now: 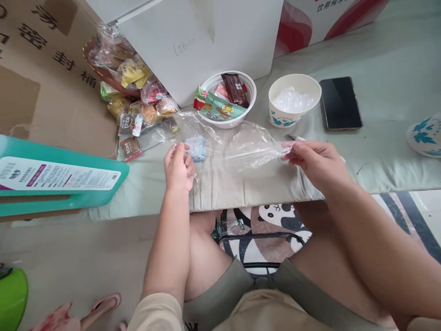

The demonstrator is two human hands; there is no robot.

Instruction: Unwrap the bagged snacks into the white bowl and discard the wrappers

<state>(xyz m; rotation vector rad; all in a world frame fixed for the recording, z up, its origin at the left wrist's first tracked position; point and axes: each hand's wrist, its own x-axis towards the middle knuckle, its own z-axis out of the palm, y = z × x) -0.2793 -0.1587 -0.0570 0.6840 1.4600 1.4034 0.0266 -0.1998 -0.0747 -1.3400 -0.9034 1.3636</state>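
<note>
A clear plastic bag (257, 154) is stretched sideways above the front of the cloth-covered surface. My right hand (315, 161) pinches its gathered end between thumb and fingers. My left hand (179, 168), fingers curled, grips the bag's other side. Beside the left fingers a small blue-and-white packet (197, 148) shows through the clear film; whether it lies inside or under the bag I cannot tell. Behind the bag stands a white bowl (252, 99) with a green snack packet (220, 106) and a dark brown packet (235, 89).
A paper cup (284, 118) holds crumpled clear plastic, next to a dark phone (341, 103). Wrapped snacks (148, 110) pile up at left by a brown basket (94, 66). A green jug (62, 177) lies front left. Another paper cup (427, 133) is far right. Boxes (206, 41) stand behind.
</note>
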